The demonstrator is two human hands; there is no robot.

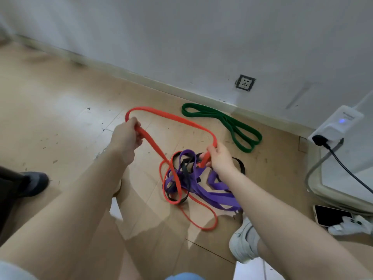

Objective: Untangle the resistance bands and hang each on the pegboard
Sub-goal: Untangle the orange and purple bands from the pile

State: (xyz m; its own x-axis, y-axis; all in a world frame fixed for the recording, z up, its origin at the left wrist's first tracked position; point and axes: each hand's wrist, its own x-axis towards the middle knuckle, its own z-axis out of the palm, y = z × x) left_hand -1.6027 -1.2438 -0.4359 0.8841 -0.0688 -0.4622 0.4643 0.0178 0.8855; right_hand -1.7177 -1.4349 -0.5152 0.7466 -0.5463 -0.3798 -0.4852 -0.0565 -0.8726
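Both forearms reach out; my left hand and right hand each grip the red band, lifted above the floor; its lower loop threads the purple band and black band; pulling hard may tighten that knot or drag everything; no pegboard visible.

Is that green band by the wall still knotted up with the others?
No, free. The green band lies alone by the wall, apart from the pile.
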